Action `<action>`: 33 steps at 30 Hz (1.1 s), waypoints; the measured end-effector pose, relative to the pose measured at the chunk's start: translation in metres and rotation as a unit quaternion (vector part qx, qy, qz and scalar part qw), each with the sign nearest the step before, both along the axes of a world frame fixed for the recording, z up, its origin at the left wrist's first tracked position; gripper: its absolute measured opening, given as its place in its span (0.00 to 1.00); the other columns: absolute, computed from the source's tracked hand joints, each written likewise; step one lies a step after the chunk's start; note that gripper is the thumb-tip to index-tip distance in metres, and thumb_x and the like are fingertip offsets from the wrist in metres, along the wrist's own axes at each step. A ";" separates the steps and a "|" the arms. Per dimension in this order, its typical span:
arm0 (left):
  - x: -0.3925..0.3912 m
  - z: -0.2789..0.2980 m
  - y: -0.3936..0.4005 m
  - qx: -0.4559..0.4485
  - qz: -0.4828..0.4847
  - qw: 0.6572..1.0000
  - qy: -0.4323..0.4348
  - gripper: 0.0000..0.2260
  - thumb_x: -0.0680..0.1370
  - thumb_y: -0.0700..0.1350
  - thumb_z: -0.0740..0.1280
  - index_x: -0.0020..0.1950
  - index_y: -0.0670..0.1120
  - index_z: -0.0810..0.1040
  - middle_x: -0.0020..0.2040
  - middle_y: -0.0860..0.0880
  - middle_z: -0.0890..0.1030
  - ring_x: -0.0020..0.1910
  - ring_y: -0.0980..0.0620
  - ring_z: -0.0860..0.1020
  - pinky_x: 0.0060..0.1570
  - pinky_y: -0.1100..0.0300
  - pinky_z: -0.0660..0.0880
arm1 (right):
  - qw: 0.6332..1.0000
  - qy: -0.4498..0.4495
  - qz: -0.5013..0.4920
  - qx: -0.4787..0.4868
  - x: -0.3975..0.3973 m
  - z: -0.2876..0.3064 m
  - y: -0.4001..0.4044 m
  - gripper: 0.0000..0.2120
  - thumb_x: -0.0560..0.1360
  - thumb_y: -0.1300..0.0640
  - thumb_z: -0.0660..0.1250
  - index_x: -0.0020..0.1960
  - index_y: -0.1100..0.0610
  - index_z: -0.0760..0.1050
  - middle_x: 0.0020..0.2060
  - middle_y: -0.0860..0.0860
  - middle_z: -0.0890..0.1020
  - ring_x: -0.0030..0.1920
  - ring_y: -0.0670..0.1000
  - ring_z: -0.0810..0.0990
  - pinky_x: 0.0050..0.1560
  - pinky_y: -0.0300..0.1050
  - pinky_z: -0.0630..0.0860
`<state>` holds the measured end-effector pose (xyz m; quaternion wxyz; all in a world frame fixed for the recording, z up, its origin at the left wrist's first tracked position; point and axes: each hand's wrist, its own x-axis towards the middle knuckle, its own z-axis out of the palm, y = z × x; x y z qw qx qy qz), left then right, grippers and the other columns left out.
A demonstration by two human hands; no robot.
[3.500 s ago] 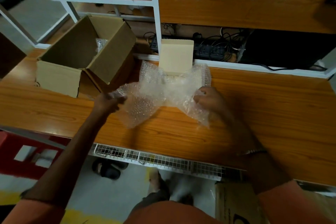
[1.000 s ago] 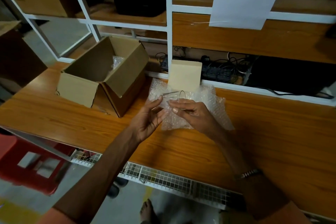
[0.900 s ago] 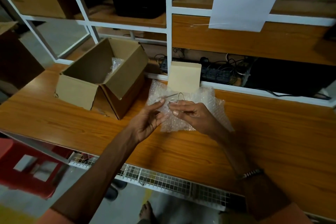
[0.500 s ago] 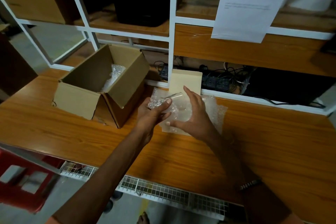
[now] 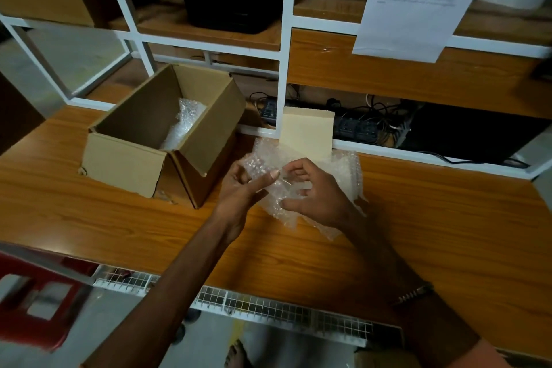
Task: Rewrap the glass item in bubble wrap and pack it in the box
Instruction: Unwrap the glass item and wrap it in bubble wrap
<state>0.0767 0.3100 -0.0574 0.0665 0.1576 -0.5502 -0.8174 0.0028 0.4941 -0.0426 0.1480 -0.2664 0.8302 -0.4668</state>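
Bubble wrap fills the space between our two hands above the wooden table, and the glass item inside it is hard to make out: we catch only a faint clear glint near our fingertips, so we cannot trace its outline. Our left hand curls round the wrapped bundle from the nine o'clock side, thumb laid across its top. Our right hand pinches the wrap from three o'clock, fingers bent onto the plastic. The loose sheet trails toward five o'clock, partly hidden under our right wrist. At ten o'clock from the hands sits the open cardboard box, with another wad of bubble wrap inside it; its floor is mostly hidden by the near wall. At twelve o'clock a pale cardboard piece leans against the shelf frame.
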 end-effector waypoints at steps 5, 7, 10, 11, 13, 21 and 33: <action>0.001 -0.023 -0.006 0.071 -0.006 0.997 -0.031 0.37 0.68 0.55 0.85 0.72 0.42 0.78 0.68 0.41 0.83 0.70 0.40 0.80 0.75 0.37 0.71 | 0.969 -0.167 -0.107 -0.146 0.012 -0.018 -0.018 0.25 0.69 0.63 0.83 0.63 0.53 0.81 0.54 0.45 0.88 0.53 0.43 0.87 0.51 0.39 0.84; 0.001 -0.025 -0.009 -0.005 -0.039 0.998 -0.057 0.33 0.70 0.61 0.82 0.70 0.47 0.81 0.68 0.45 0.83 0.69 0.44 0.81 0.75 0.38 0.72 | 0.944 -0.241 -0.122 -0.191 0.016 -0.020 -0.022 0.19 0.73 0.63 0.80 0.62 0.53 0.81 0.51 0.45 0.89 0.51 0.44 0.88 0.47 0.38 0.84; -0.002 -0.021 -0.011 -0.035 -0.077 0.995 -0.059 0.26 0.74 0.66 0.76 0.68 0.54 0.82 0.68 0.52 0.83 0.69 0.50 0.80 0.74 0.41 0.71 | 0.899 -0.338 -0.098 -0.262 0.020 -0.025 -0.031 0.17 0.79 0.60 0.74 0.67 0.61 0.79 0.60 0.58 0.87 0.62 0.60 0.86 0.61 0.58 0.83; -0.004 -0.020 -0.013 -0.036 -0.089 0.994 -0.061 0.26 0.76 0.66 0.73 0.69 0.54 0.81 0.68 0.52 0.83 0.69 0.50 0.80 0.73 0.42 0.72 | 0.884 -0.362 -0.088 -0.280 0.022 -0.026 -0.036 0.19 0.80 0.59 0.73 0.69 0.63 0.78 0.63 0.62 0.84 0.65 0.63 0.83 0.66 0.62 0.80; -0.010 -0.019 -0.016 -0.027 -0.117 0.991 -0.059 0.27 0.79 0.65 0.71 0.73 0.52 0.78 0.69 0.50 0.83 0.69 0.48 0.81 0.71 0.41 0.74 | 0.865 -0.392 -0.079 -0.302 0.025 -0.030 -0.043 0.21 0.82 0.57 0.70 0.72 0.63 0.75 0.68 0.62 0.81 0.70 0.63 0.80 0.71 0.67 0.75; -0.031 -0.024 -0.037 -0.079 -0.136 0.986 -0.057 0.34 0.74 0.70 0.75 0.75 0.56 0.76 0.72 0.50 0.81 0.73 0.48 0.78 0.70 0.40 0.74 | 0.963 -0.233 -0.102 -0.087 0.028 -0.013 -0.058 0.13 0.85 0.45 0.64 0.64 0.50 0.80 0.63 0.56 0.80 0.59 0.52 0.82 0.65 0.58 0.77; -0.045 0.001 -0.036 -0.137 -0.150 0.979 -0.008 0.20 0.79 0.41 0.76 0.69 0.51 0.77 0.61 0.46 0.86 0.57 0.46 0.87 0.58 0.39 0.84 | 0.979 0.184 -0.077 0.050 -0.033 0.044 -0.025 0.38 0.74 0.46 0.79 0.80 0.44 0.68 0.78 0.45 0.70 0.77 0.46 0.63 0.77 0.60 0.66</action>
